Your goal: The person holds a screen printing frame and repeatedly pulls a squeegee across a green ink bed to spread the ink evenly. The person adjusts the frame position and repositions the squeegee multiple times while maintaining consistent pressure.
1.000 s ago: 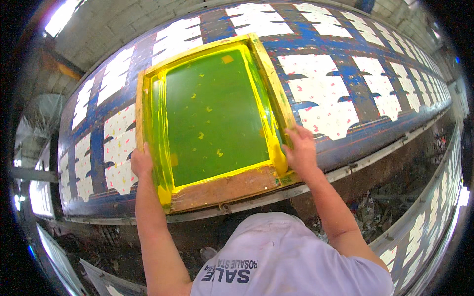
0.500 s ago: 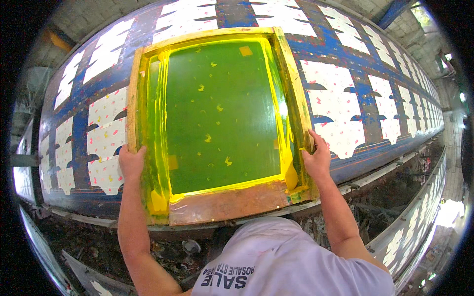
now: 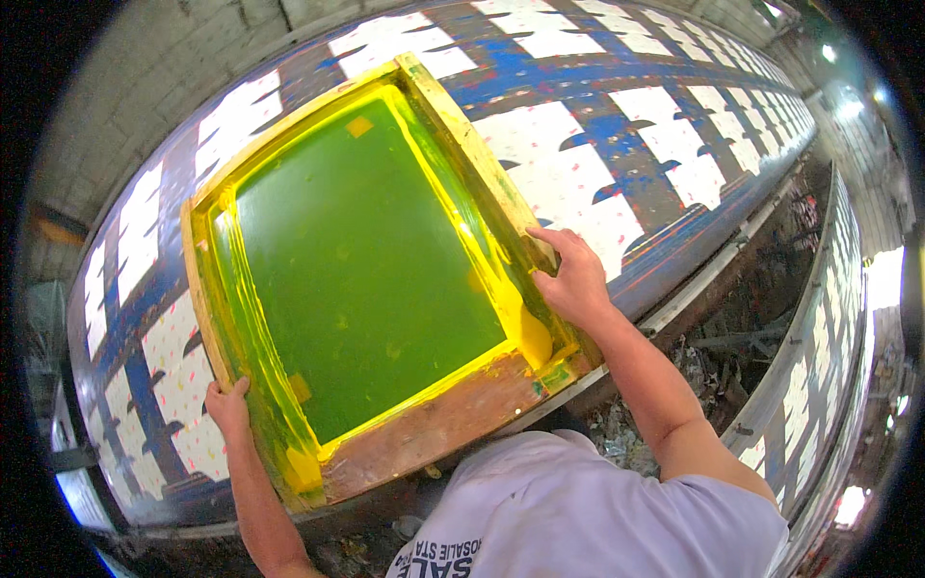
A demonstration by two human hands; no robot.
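A wooden-framed printing screen (image 3: 366,270) with green mesh is held in front of me, tilted in the view with its far edge toward the upper left. Yellow ink (image 3: 525,332) runs along the inside edges and pools at the near corners. My left hand (image 3: 228,408) is closed on the left side rail near its lower end. On the opposite rail, my right hand (image 3: 575,279) grips the wood, its thumb on the inner side. A brown strip (image 3: 434,424) covers the near rail. How far the screen stands off the table cannot be told.
A long dark blue-stained table (image 3: 674,236) runs off to the far right, with rows of white cut fabric pieces (image 3: 549,159) on it, several bearing small red prints. Another table (image 3: 800,385) with white pieces stands at the right. Debris lies in the gap between.
The view has turned, and the screen now sits further left and tilted. Small pale shapes seen in the mesh before no longer show. Both hands have kept hold of the rails.
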